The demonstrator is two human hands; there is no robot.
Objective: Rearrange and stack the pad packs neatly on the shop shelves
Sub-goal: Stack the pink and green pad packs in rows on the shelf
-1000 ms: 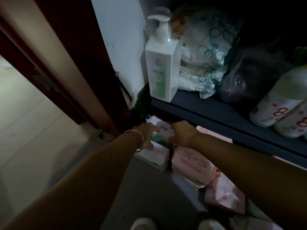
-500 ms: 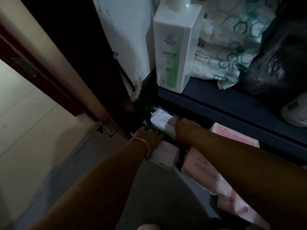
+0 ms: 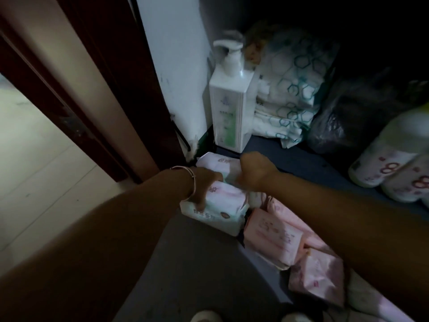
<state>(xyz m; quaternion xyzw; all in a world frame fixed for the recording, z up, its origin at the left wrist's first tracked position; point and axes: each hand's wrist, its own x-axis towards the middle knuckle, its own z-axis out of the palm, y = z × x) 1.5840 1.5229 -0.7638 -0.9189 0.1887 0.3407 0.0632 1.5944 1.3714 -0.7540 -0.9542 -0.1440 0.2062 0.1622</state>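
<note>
Shelving in dim light: your left hand (image 3: 204, 187), bracelet (image 3: 188, 177) at the wrist, rests curled on the upper white pad pack (image 3: 222, 198) of a two-high stack at the lower shelf's left end. Your right hand (image 3: 254, 169) is curled at a pack behind (image 3: 218, 162), beneath the upper shelf's edge (image 3: 301, 163); whether its fingers clamp it cannot be told. Three pink packs (image 3: 274, 231) lie rightward. Above stand one pump bottle (image 3: 229, 108), one patterned bundle (image 3: 290, 89), one dark bag (image 3: 352, 117), two lying bottles (image 3: 390, 163). Door frame (image 3: 76, 89) bounds the left.
</note>
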